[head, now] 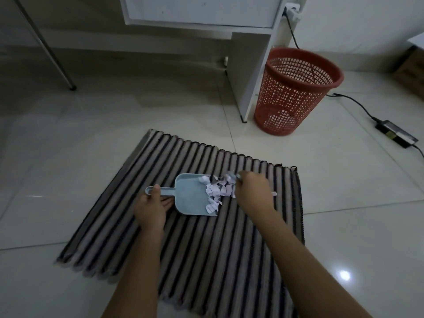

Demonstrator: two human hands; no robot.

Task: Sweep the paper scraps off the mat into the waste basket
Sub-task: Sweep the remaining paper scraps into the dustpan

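Both of my forearms reach in from the bottom edge over the striped mat [206,260], which lies flat on the pale tiled floor [91,138]. My left hand [150,208] is curled around the handle of a light blue dustpan [188,196], thumb on top, with the pan resting on the mat and its mouth facing right. My right hand [251,191] is closed around something thin at the pan's mouth; I cannot tell what it is, only that a small pale end sticks out past the hand on the right. The paper scraps [218,191] are white, torn and crumpled, bunched in a loose heap right at the lip of the dustpan, some already on the pan and some on the mat between the pan and my right hand.

Beyond the mat's far right corner stands a red mesh waste basket [296,92], upright, well apart from the scraps, with a few pale bits showing through its lower wall. It sits just beside the leg of a white table [247,72]. A black cable runs across the floor behind the basket to a power adapter [395,134] on the right. A metal leg [52,53] slants down at the far left.
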